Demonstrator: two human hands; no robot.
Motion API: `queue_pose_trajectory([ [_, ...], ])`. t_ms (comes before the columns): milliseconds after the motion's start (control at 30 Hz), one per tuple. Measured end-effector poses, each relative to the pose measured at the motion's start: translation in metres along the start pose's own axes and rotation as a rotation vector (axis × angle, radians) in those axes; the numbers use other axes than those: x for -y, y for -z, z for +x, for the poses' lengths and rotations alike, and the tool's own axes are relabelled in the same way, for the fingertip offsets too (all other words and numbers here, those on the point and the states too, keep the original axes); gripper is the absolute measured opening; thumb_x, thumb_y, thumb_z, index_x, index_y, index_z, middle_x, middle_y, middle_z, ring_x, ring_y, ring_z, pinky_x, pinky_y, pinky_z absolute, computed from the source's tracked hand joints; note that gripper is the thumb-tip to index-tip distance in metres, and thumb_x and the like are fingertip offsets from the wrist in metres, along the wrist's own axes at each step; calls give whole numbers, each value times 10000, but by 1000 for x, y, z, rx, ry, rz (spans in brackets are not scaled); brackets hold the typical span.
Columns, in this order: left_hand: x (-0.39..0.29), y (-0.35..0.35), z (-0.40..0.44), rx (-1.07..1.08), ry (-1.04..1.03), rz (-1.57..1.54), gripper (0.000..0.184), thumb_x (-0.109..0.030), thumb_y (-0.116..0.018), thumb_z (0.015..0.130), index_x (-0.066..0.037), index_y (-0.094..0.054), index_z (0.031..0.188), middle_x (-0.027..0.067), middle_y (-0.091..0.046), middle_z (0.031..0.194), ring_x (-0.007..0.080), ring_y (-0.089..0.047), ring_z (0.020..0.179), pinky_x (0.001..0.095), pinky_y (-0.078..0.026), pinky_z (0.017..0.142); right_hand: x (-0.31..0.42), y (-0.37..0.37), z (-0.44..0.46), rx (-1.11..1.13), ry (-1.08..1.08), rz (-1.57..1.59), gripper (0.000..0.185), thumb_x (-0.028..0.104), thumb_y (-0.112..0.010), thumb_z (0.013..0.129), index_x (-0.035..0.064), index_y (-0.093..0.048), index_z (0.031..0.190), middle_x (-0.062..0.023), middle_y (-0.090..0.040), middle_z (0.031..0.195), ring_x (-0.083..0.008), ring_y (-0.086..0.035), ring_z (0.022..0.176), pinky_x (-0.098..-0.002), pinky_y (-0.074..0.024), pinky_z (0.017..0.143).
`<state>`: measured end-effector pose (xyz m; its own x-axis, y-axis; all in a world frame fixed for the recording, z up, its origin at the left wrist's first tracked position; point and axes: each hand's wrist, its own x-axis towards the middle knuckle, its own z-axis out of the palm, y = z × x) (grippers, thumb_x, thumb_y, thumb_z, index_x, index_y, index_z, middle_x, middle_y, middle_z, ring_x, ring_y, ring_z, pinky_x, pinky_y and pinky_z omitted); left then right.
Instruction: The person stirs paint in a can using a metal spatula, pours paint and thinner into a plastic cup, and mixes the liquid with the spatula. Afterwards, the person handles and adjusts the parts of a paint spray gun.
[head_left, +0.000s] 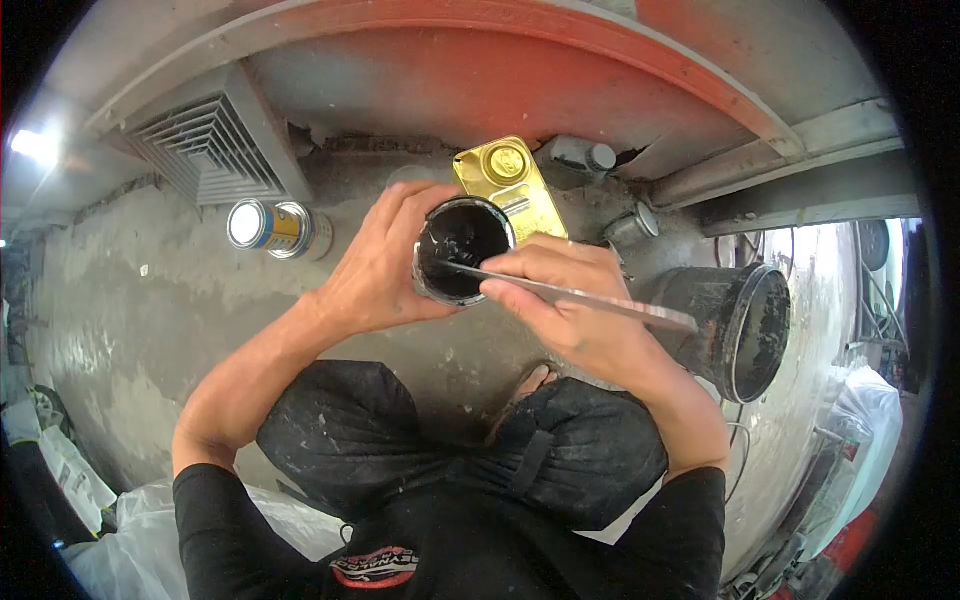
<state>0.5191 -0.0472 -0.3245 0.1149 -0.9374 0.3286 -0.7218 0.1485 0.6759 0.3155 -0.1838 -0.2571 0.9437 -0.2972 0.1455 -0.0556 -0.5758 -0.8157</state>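
Can (pixel 466 216) with dark contents: held above the floor (pixel 150 310), near the centre of view, mouth upward. Left hand (pixel 378 260): curled round the can's nine-o'clock side. Right hand (pixel 578 300): pinches a flat strip (pixel 622 306) between thumb and fingers; one end inside the can, the other between three and four o'clock. Yellow tin (pixel 535 198): one o'clock from the can.

Floor (pixel 150 300) lies open beside the left forearm (pixel 258 362) — yellow tin (pixel 525 187) and bucket (pixel 700 315) crowd the right hand (pixel 592 322).
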Motion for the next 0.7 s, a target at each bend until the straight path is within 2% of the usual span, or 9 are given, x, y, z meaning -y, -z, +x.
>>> queue_pose_trajectory([
  [33,0,0,-1,5,1,5,1044,-205,-959,548,-31,-442,1439,201,-497,1375,403,-506,1295,468,-439,1100,3,3,-2,11,26,-85,163,135,-684,950,-1,-708,1037,-169,-685,952,-353,-678,844,-425,-526,741],
  [133,1,0,-2,10,-1,13,1037,-201,-957,551,-29,-443,1436,203,-498,1374,403,-508,1292,468,-439,1099,-5,-5,-1,-241,41,-177,154,136,-693,942,4,-711,1018,-158,-675,936,-343,-680,835,-417,-527,722],
  [233,1,-2,-1,-3,-12,17,1028,-197,-954,553,-28,-448,1431,204,-500,1370,405,-512,1286,469,-440,1098,0,-4,-1,-8,4,24,146,139,-699,936,9,-708,1003,-148,-664,922,-342,-678,822,-416,-529,693],
  [333,1,0,-4,5,-4,18,1024,-198,-954,552,-28,-451,1427,204,-501,1369,406,-513,1283,471,-440,1098,-1,-2,-5,-83,79,-210,156,155,-710,935,13,-707,998,-143,-660,899,-343,-673,813,-416,-528,699],
  [433,1,-1,-3,9,-10,28,1026,-199,-955,549,-27,-452,1426,206,-500,1367,407,-512,1284,472,-439,1098,5,-6,-1,-155,-23,-88,173,83,-745,908,-24,-726,1043,-151,-697,902,-292,-686,800,-356,-523,703],
  [533,1,-1,-4,12,-10,38,1028,-194,-952,548,-28,-450,1429,208,-499,1366,407,-511,1286,471,-439,1099,1,-5,-2,-13,54,-17,143,156,-710,939,14,-710,956,-148,-665,861,-348,-668,808,-431,-525,710],
  [700,-2,1,-5,15,-10,30,1030,-183,-944,546,-32,-448,1436,207,-497,1369,407,-506,1293,468,-438,1100,2,0,-2,-182,13,-197,145,140,-689,956,0,-706,986,-159,-675,894,-364,-673,830,-429,-530,733],
])
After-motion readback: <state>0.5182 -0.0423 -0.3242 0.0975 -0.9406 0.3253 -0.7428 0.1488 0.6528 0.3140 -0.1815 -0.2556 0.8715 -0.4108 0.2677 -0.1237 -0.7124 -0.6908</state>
